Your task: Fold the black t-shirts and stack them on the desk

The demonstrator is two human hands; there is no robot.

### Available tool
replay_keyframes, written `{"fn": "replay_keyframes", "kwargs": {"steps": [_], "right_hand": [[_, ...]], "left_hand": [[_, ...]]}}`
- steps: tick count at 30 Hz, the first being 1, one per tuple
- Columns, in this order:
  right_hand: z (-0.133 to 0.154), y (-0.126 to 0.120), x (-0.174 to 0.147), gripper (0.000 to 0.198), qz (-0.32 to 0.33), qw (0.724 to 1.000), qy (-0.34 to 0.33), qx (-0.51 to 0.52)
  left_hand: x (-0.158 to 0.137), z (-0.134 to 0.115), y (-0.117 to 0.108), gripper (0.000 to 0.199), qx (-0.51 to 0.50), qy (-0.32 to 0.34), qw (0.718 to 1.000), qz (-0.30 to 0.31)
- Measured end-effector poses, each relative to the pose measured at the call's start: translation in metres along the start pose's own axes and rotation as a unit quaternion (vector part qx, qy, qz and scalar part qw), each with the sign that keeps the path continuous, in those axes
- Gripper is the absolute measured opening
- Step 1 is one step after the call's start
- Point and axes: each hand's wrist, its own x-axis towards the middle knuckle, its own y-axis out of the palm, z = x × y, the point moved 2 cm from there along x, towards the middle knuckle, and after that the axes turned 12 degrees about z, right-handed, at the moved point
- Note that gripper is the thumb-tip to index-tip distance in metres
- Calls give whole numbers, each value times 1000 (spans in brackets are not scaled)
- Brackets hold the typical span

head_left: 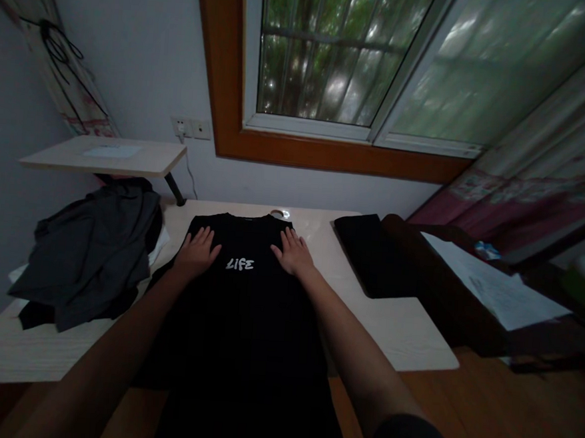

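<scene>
A black T-shirt [246,309] with white lettering on its chest lies spread on the pale table, its neckline toward the wall. My left hand [197,251] rests flat on the shirt's upper left part, fingers spread. On the upper right part lies my right hand [293,251], also flat with its fingers apart. Neither hand grips the cloth. The lower end of the shirt blends into dark clothing near my body, so its hem is hard to make out.
A heap of dark clothes [95,245] sits at the left under a raised shelf [101,154]. Right of the shirt is a flat black folded item [365,254]. A roll of tape [279,213] lies behind the collar. Papers [493,283] rest on a dark surface farther right.
</scene>
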Motion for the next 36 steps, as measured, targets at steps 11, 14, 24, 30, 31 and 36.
{"fn": "replay_keyframes", "kwargs": {"steps": [11,14,24,30,31,36], "right_hand": [[-15,-8,19,82,-1,1000,9,0],[-14,-8,17,81,1,1000,9,-1],[-17,0,-10,76,-22,999,25,-18],[-26,8,-42,73,-29,999,16,-27],[-27,9,-48,73,-31,999,13,-28],[-33,12,-82,60,-49,998,-19,-33]], "left_hand": [[34,16,4,76,-22,-5,1000,18],[34,17,5,75,-25,-5,1000,15],[31,14,4,75,-19,-6,1000,9],[31,14,3,76,-28,-9,999,16],[31,14,2,75,-28,-9,999,16],[28,12,0,74,-30,-9,999,14]]}}
